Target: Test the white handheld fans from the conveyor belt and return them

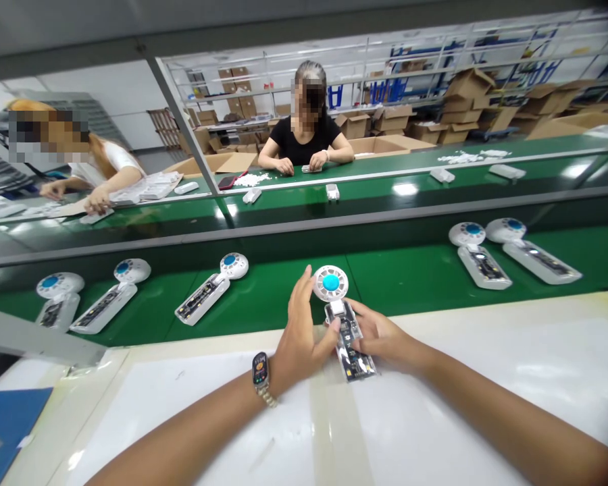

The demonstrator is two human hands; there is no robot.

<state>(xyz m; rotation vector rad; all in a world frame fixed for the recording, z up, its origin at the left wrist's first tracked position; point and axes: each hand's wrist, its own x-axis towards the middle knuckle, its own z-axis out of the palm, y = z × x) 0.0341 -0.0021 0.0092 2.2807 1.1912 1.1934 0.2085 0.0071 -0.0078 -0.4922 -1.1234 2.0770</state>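
Left hand (302, 331) loosely curved, right hand (385, 336) closer curled, both hold handheld fan (349, 324) above far edge of worktop (436, 412); wide gaps toward left fan (207, 291), ten o'clock, right fan (480, 262), two o'clock.

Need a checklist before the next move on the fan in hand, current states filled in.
1. Hands on fan: ok; left hand and right hand both touch it.
2. Circuit board facing the camera: ok, though fingers partly cover it.
3. Blue disc at the head's centre: ok.
4. Board wiring and fastening: cannot tell, too small.
5. Wrists bare: not ok; watch on the left.
6. Other fans apart from the hands: ok.
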